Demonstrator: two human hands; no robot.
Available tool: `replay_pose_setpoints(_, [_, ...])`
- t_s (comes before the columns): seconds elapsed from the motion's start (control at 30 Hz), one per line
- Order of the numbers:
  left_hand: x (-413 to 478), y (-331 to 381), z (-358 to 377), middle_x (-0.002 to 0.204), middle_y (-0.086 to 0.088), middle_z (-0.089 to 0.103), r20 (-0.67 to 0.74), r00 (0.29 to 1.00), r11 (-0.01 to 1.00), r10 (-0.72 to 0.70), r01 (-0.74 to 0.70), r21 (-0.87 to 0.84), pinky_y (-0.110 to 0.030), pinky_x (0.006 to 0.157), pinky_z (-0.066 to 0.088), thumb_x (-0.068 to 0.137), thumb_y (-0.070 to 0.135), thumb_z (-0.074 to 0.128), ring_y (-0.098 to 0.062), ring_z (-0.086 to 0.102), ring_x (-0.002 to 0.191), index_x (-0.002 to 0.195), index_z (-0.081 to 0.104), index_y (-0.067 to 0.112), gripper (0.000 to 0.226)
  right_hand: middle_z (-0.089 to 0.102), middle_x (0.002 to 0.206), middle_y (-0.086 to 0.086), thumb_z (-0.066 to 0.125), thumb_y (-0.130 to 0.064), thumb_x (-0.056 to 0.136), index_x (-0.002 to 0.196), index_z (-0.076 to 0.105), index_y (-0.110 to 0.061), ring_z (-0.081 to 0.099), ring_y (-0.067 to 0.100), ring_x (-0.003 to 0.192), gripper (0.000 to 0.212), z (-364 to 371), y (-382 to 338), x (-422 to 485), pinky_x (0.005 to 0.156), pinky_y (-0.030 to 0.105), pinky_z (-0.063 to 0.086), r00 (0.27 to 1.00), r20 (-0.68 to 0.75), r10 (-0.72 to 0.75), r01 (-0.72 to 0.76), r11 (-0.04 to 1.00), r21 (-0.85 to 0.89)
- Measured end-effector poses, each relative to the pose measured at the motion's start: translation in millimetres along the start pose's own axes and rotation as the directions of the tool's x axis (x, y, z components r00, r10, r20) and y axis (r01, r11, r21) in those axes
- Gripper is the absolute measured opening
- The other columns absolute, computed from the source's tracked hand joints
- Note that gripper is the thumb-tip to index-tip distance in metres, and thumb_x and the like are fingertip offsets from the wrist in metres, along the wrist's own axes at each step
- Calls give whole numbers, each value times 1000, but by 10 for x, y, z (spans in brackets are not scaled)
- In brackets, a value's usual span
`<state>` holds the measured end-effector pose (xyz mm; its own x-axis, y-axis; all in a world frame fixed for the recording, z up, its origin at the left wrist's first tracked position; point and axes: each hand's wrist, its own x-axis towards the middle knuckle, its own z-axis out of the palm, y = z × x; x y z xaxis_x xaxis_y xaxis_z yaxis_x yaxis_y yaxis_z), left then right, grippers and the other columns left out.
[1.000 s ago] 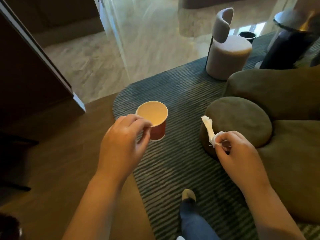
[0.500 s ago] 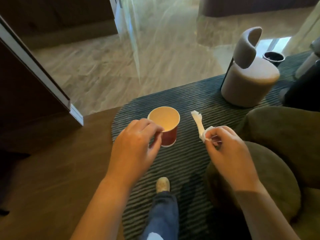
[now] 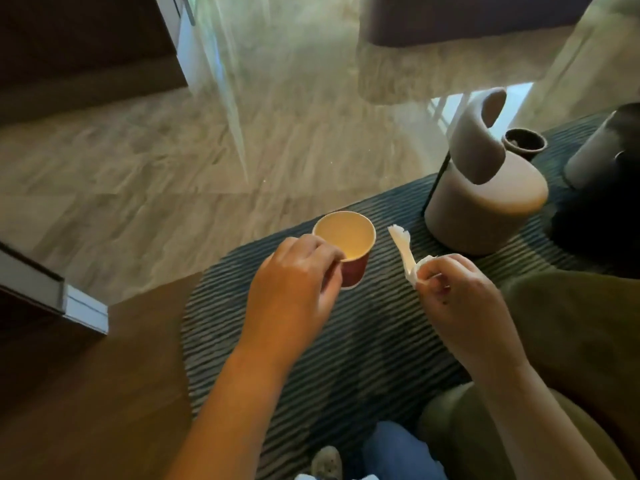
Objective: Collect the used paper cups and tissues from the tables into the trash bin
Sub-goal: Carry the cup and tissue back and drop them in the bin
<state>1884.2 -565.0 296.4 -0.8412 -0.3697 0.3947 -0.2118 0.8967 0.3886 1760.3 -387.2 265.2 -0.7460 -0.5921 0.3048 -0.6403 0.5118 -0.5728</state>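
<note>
Holding paper cup [image 3: 346, 247] left hand [image 3: 294, 289], tissue [image 3: 405, 252] right hand [image 3: 457, 299]

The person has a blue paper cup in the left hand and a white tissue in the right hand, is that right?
Not quite. The head view shows the paper cup is red outside, not blue. The left hand does hold it at the rim, and the right hand does hold the white tissue.

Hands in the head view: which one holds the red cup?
The left hand pinches the red cup by its rim; the right hand grips a white tissue.
</note>
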Motion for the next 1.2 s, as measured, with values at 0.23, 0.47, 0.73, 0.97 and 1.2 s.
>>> replay_pose_setpoints(0.23, [1534, -454, 731, 93, 6, 63, 37, 999, 999, 17, -19, 44, -22, 66, 41, 82, 21, 65, -12, 53, 82, 94, 67, 18, 12, 57, 92, -11, 66, -20, 83, 91, 64, -18, 61, 4, 77, 8, 293, 909, 1429, 66, 18, 51, 988, -6, 153, -152, 988, 37])
replay_pose_setpoints(0.47, [3485, -542, 1371, 94, 5, 65, 69, 994, 990, 84, -91, 105, -23, 64, 49, 79, 20, 71, -13, 60, 81, 93, 69, 19, 15, 57, 89, -12, 69, -17, 82, 90, 65, -19, 59, -1, 76, 9, 299, 1747, 3247, 65, 6, 47, 980, -43, 192, -189, 979, 77])
replay_pose_setpoints(0.73, [5087, -1019, 2048, 92, 6, 65, 77, 993, 995, 85, -89, 44, -22, 63, 48, 80, 18, 70, -13, 59, 83, 91, 68, 18, 12, 59, 93, -8, 67, -21, 82, 94, 66, -15, 61, 2, 78, 14, 549, 2224, 5146, 64, 10, 46, 990, -9, 139, -138, 986, 93])
replay_pose_setpoints(0.97, [6724, -1801, 2653, 91, 6, 65, 81, 990, 992, 119, -123, 38, -26, 65, 53, 79, 17, 71, -14, 60, 81, 91, 69, 18, 13, 59, 89, -8, 67, -18, 83, 91, 66, -14, 62, 5, 76, 9, 1039, 2761, 6724, 67, 19, 53, 981, -35, 193, -190, 979, 70])
replay_pose_setpoints(1.2, [8500, -2148, 3244, 91, 8, 65, 119, 959, 966, 257, -256, -22, -26, 59, 53, 79, 19, 69, -14, 62, 82, 89, 69, 19, 10, 61, 91, -7, 69, -19, 82, 91, 66, -14, 62, 5, 73, 11, 1213, 3112, 8145, 66, 10, 50, 961, -120, 251, -247, 968, 45])
